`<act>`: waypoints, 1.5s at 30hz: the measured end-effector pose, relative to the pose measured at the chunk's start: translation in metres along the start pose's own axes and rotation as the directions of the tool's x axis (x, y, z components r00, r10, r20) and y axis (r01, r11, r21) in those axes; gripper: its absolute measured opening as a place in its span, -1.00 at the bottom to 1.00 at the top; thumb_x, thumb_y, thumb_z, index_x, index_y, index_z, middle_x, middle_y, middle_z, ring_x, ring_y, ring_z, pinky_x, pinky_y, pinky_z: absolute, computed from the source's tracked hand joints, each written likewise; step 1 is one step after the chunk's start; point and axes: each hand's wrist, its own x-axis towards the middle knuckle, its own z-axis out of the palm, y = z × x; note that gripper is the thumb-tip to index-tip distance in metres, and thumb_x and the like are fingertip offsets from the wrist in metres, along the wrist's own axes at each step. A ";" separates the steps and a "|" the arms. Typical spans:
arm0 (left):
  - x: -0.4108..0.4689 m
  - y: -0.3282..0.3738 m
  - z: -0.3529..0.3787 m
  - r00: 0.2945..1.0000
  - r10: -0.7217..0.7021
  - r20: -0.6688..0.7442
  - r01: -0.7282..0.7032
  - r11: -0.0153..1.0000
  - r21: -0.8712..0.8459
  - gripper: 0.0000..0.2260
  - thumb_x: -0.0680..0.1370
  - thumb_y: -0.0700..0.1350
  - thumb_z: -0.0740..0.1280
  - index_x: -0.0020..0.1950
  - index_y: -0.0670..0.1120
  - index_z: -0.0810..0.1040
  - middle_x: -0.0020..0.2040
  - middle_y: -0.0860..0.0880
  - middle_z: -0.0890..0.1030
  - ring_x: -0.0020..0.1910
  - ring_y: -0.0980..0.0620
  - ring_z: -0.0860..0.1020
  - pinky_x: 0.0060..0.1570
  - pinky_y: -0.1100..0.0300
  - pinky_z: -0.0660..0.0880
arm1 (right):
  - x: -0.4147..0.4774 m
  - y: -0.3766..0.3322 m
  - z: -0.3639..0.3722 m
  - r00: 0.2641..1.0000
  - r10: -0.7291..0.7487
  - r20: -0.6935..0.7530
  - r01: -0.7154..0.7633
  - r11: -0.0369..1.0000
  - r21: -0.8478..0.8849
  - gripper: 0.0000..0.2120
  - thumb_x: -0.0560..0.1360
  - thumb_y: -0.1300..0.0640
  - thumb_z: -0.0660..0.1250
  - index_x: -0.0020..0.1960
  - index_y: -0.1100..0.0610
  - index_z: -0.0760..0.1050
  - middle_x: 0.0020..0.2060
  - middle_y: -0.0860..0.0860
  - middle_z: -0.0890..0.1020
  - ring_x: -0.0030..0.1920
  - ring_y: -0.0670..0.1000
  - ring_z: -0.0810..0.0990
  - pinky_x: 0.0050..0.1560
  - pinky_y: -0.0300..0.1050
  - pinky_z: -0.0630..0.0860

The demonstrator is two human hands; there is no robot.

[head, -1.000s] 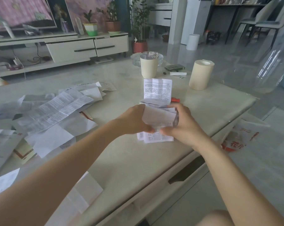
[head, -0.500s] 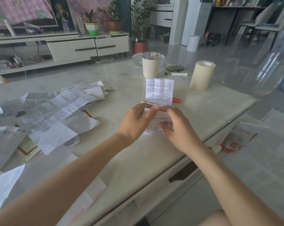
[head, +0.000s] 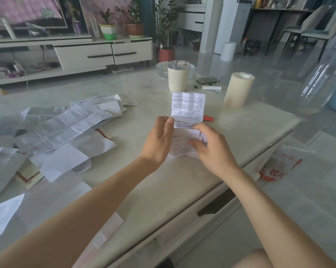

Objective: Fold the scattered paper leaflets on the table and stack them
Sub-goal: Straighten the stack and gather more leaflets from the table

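A small printed leaflet [head: 179, 146] lies flat on the pale marble table [head: 163, 190], partly folded. My left hand [head: 158, 141] rests along its left edge with the fingers straight. My right hand [head: 211, 149] presses its right side with the fingertips. Just behind it sits a small stack of folded leaflets [head: 185, 125], and a creased printed sheet [head: 188, 105] stands up behind the stack. Several unfolded leaflets [head: 66, 128] lie scattered over the left half of the table.
A cream lidded tumbler [head: 177, 79], a glass dish [head: 162, 69], a cream cylinder [head: 238, 90], a white tube [head: 211, 87] and a dark box [head: 207, 80] stand at the far side. A small red object [head: 208, 118] lies right of the stack. The table edge runs close on the right.
Both hands have lowered the leaflet from the air onto the table. They went from gripping it to lying flat on it, and have since spread slightly apart.
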 end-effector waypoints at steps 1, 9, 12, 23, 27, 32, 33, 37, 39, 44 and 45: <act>0.002 0.002 -0.003 0.999 -0.033 -0.015 0.033 0.998 -0.054 -0.76 0.65 -0.02 0.03 0.07 -0.10 0.43 -0.15 0.11 0.48 -0.16 0.20 0.45 -0.11 0.30 0.34 | 0.003 -0.001 -0.006 0.998 0.030 -0.051 -0.028 0.999 0.042 -0.85 0.47 0.31 0.31 0.04 0.20 0.48 -0.10 0.09 0.60 -0.17 -0.15 0.56 -0.12 -0.23 0.48; 0.008 -0.008 -0.012 0.956 -0.281 -0.084 0.266 0.951 -0.161 -0.73 0.65 -0.10 0.06 -0.16 -0.06 0.47 -0.15 -0.03 0.54 -0.22 0.04 0.52 -0.22 0.18 0.41 | 0.019 -0.002 -0.043 0.885 0.464 0.046 -0.370 0.639 0.674 -0.80 0.51 0.34 0.28 0.07 0.12 0.41 -0.14 0.02 0.57 -0.19 -0.02 0.55 -0.28 -0.18 0.47; 0.007 -0.009 -0.010 0.934 -0.302 -0.193 0.273 0.948 -0.163 -0.80 0.62 -0.17 0.07 -0.08 -0.11 0.47 -0.15 -0.02 0.52 -0.20 0.01 0.50 -0.17 0.16 0.41 | 0.020 -0.002 -0.026 0.864 0.426 0.270 -0.497 0.808 0.317 -0.78 0.48 0.35 0.32 0.03 0.09 0.45 -0.15 0.00 0.57 -0.13 0.01 0.53 -0.16 -0.13 0.44; -0.001 -0.028 -0.004 0.948 0.149 0.282 -0.304 0.685 0.662 -0.83 0.54 -0.11 0.27 0.05 -0.06 0.62 0.10 -0.04 0.57 0.13 -0.12 0.44 0.11 0.03 0.34 | 0.012 0.004 0.001 0.958 0.285 0.041 -0.199 0.758 -0.621 -0.61 0.53 0.00 0.26 0.34 0.00 0.41 0.24 0.14 0.31 0.28 0.18 0.26 0.24 -0.06 0.21; -0.003 -0.025 -0.003 0.952 0.109 0.286 -0.291 0.612 0.735 -0.77 0.59 -0.06 0.21 0.21 -0.01 0.54 0.15 -0.03 0.52 0.18 -0.09 0.39 0.10 0.13 0.24 | 0.001 0.014 0.002 0.999 0.053 0.009 -0.044 0.902 -0.429 -0.77 0.50 0.15 0.35 0.11 0.21 0.60 0.00 0.10 0.40 -0.01 0.12 0.44 0.00 -0.20 0.27; -0.010 -0.025 0.005 0.960 0.112 0.257 -0.273 0.574 0.772 -0.73 0.62 -0.08 0.12 0.21 -0.06 0.54 0.15 -0.05 0.49 0.17 -0.11 0.37 0.05 0.13 0.21 | -0.003 0.011 0.011 0.996 0.038 0.075 0.001 0.890 -0.456 -0.77 0.56 0.26 0.19 0.14 0.27 0.54 0.00 0.14 0.42 -0.10 0.09 0.45 -0.10 -0.17 0.31; -0.011 -0.024 0.006 0.962 0.116 0.249 -0.270 0.569 0.777 -0.73 0.62 -0.10 0.11 0.20 -0.08 0.54 0.14 -0.06 0.50 0.16 -0.12 0.38 0.05 0.12 0.21 | -0.005 0.007 0.013 0.996 0.036 0.076 0.009 0.852 -0.524 -0.76 0.56 0.27 0.13 0.14 0.26 0.50 0.03 0.17 0.43 -0.07 0.12 0.44 -0.12 -0.12 0.32; -0.018 -0.024 0.010 0.961 0.115 0.252 -0.274 0.529 0.803 -0.73 0.60 -0.19 0.11 0.20 -0.11 0.52 0.15 -0.08 0.49 0.16 -0.14 0.40 0.04 0.13 0.22 | -0.007 0.002 0.016 0.996 0.043 0.078 0.014 0.785 -0.619 -0.73 0.55 0.31 0.10 0.17 0.24 0.49 0.07 0.21 0.43 0.05 0.20 0.44 -0.03 -0.05 0.35; -0.016 -0.022 0.009 0.962 0.074 0.263 -0.261 0.529 0.807 -0.72 0.60 -0.16 0.11 0.25 -0.09 0.48 0.21 -0.07 0.44 0.19 -0.12 0.37 0.09 0.11 0.23 | -0.006 0.007 0.014 0.993 0.089 0.079 -0.035 0.851 -0.524 -0.72 0.57 0.26 0.14 0.22 0.21 0.50 0.07 0.16 0.43 0.06 0.19 0.47 -0.04 -0.09 0.36; -0.012 -0.007 0.000 0.983 0.075 0.168 -0.175 0.673 0.719 -0.71 0.61 -0.12 0.13 0.30 -0.09 0.45 0.28 -0.09 0.43 0.25 -0.12 0.36 0.14 0.11 0.25 | -0.004 0.000 0.005 0.999 0.030 -0.026 -0.038 0.928 -0.372 -0.80 0.52 0.30 0.23 0.10 0.21 0.55 0.08 0.12 0.50 0.03 0.15 0.54 -0.04 -0.04 0.44; -0.012 -0.004 -0.002 0.985 0.100 0.138 -0.168 0.701 0.693 -0.71 0.61 -0.12 0.13 0.30 -0.09 0.45 0.29 -0.09 0.44 0.25 -0.12 0.37 0.15 0.11 0.26 | -0.002 -0.004 0.002 0.998 0.020 -0.067 -0.040 0.947 -0.318 -0.83 0.51 0.30 0.24 0.05 0.21 0.56 0.03 0.11 0.51 -0.01 0.13 0.54 -0.06 -0.08 0.43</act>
